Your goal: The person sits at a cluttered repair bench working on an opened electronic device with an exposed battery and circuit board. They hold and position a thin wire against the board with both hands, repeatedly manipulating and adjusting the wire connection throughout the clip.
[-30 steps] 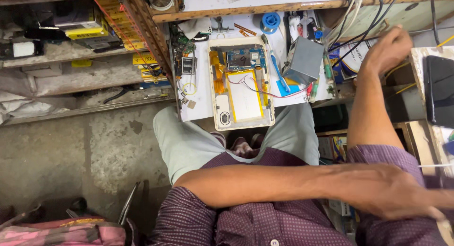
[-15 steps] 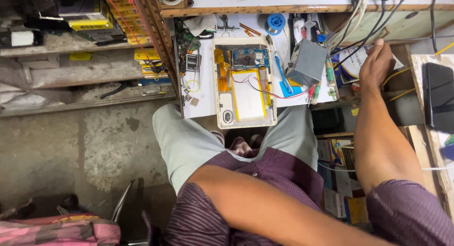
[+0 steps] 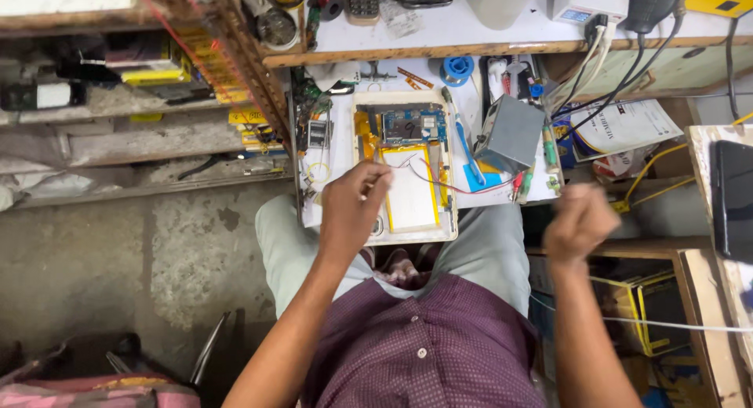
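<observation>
- Left hand [image 3: 353,208], fingers curled loosely, resting on the near left edge of opened white tablet with exposed pale battery and blue circuit board [image 3: 406,169]; nothing clamped as far as visible.
- Right hand [image 3: 579,220] balled in a fist, raised well right of the tablet, off its near right corner; contents, if any, hidden.
- Tablet lying on the lap-level white work board [image 3: 337,153], long axis running away from the body; left hand clearly nearer.
- Just right of the tablet: grey metal box [image 3: 511,132], blue plastic tool [image 3: 469,153].
- Beyond the tablet: blue solder spool [image 3: 456,67].
</observation>
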### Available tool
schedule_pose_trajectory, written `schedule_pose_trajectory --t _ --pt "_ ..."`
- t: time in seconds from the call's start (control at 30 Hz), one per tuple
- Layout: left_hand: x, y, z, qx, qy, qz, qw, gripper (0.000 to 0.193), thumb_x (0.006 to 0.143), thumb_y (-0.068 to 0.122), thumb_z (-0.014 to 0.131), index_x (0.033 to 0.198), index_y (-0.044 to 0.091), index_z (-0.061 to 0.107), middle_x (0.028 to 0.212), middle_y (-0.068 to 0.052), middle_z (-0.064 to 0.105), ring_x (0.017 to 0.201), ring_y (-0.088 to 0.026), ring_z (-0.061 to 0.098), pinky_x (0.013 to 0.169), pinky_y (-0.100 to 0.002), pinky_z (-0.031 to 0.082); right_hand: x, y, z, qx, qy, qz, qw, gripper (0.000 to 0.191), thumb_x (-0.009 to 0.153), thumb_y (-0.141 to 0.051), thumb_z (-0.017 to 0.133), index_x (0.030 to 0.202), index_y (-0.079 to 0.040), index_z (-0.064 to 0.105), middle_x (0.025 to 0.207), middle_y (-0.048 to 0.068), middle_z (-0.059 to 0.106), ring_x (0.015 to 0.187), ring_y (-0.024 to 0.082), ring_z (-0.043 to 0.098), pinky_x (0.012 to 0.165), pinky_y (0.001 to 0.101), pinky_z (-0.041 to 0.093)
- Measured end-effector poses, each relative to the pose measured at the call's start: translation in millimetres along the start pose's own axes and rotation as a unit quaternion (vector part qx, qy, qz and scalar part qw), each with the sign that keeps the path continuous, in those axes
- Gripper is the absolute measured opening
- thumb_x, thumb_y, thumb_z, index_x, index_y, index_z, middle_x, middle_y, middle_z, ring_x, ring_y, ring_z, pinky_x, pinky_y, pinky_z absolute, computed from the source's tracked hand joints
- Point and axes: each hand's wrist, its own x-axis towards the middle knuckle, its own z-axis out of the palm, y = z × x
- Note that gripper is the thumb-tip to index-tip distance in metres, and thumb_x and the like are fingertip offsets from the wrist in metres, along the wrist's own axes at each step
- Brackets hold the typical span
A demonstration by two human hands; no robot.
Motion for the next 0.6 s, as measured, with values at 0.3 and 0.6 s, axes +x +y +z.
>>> schedule_pose_trajectory --t 0.3,0.6 --pt "27.8 -17.1 13.2 0.139 0.033 0.113 0.983 0.012 0.09 0.008 0.071 0.101 0.003 0.075 0.1 -0.012 0.074 0.087 -0.032 0.072 0.076 -0.038 0.055 1.8 -107.4 79.5 0.059 -0.276 0.097 0.955 0.015 0.092 -0.012 0.075 0.103 -0.003 0.075 0.093 0.01 0.07 0.07 0.022 0.067 0.061 0.0325 0.053" --pt "48.2 -17.1 14.8 0.177 -0.053 0.043 0.982 0.012 0.091 0.017 0.072 0.099 0.011 0.079 0.092 -0.009 0.073 0.084 -0.03 0.071 0.075 -0.04 0.053 12.2 -122.5 102.8 -0.018 -0.278 0.135 0.951 0.019 0.086 -0.022 0.081 0.095 -0.005 0.077 0.088 0.009 0.067 0.072 0.027 0.069 0.063 0.0393 0.052"
